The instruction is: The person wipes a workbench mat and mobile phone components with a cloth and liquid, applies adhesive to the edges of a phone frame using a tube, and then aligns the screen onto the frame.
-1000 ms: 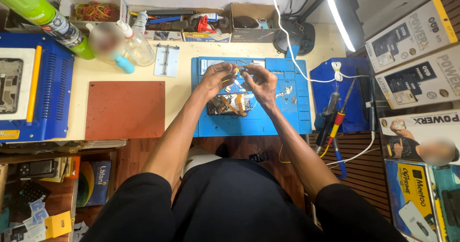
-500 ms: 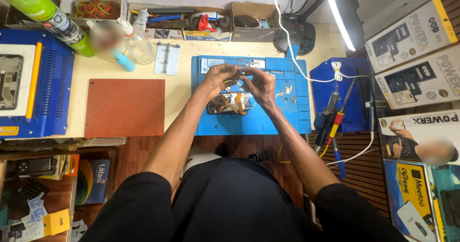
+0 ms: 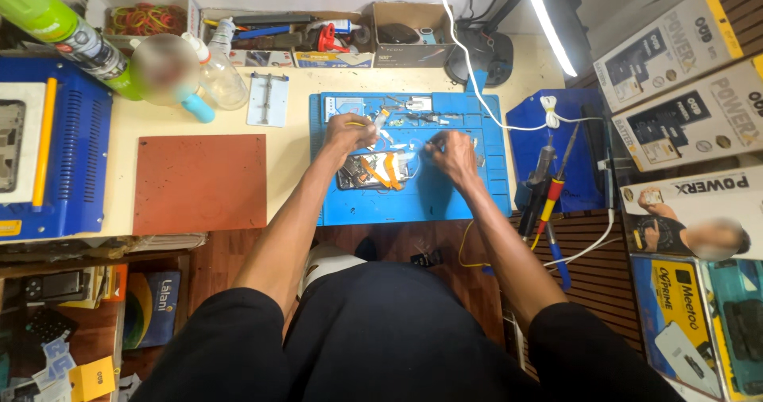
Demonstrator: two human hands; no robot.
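Opened phone with orange flex cables (image 3: 372,171) sits on the blue silicone work mat (image 3: 445,203), flat rust-brown rectangular pad (image 3: 199,183) off to its left.

A pale workbench (image 3: 290,143) carries a blue work mat (image 3: 445,199) near its middle, with an opened phone (image 3: 373,171) lying on the mat. Left of it lies a reddish-brown mat (image 3: 199,183), and a blue machine (image 3: 56,159) sits at the far left edge. A small metal plate (image 3: 268,100) and 1 clear bottle (image 3: 218,72) stand behind them, near a row of open cardboard boxes (image 3: 318,32).
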